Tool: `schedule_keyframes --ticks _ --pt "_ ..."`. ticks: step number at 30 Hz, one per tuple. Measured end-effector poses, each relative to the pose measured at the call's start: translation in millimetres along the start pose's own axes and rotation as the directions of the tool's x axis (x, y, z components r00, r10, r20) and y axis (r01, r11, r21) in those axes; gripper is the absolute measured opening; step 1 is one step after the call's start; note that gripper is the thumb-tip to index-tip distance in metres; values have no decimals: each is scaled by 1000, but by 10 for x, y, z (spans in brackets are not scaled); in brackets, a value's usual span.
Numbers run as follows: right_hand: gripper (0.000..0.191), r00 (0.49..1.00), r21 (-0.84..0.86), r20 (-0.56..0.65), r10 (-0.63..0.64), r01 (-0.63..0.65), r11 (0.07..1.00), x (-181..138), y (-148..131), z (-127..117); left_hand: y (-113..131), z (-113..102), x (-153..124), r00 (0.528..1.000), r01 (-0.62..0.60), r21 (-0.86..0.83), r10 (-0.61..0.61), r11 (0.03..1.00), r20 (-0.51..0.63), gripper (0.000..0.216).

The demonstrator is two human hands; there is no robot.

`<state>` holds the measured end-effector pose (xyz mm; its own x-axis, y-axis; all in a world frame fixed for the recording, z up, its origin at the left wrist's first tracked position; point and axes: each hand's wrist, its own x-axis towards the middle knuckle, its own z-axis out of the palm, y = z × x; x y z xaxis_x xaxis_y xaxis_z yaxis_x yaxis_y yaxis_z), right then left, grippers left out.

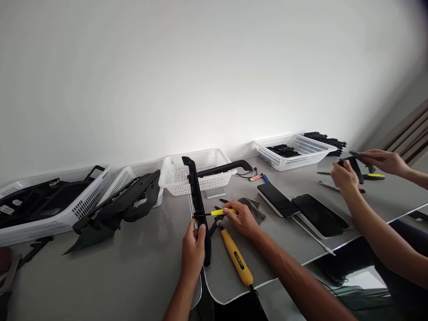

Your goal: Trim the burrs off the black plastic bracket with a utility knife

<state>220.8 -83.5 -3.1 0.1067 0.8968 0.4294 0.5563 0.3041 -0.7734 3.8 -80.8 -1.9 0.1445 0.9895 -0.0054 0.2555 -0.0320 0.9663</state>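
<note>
My left hand grips a long black plastic trim piece that stands nearly upright before me. Between the thumb and fingers of my right hand is a yellow-handled tool with a thin dark shaft. The shaft reaches the trim piece just above my left hand; its exact tip is hard to make out. Below my right hand lies a corded tool with a thick yellow handle. A dark grey cloth is crumpled behind my right hand.
White baskets with black plastic parts stand along the wall: one far left, one in the middle, one right. A large black panel leans on another. Two phone-like slabs lie right. A co-worker's hands hold a black part.
</note>
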Motion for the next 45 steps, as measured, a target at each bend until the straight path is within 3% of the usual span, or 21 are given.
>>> schedule_keyframes --ticks 28,45 --pt "49 995 -23 -63 74 -76 997 1 73 -34 33 1 -27 1000 -28 4 28 1000 -11 79" --pt "50 998 9 12 63 -63 998 0 61 20 17 5 -30 1000 -20 37 20 999 10 76"
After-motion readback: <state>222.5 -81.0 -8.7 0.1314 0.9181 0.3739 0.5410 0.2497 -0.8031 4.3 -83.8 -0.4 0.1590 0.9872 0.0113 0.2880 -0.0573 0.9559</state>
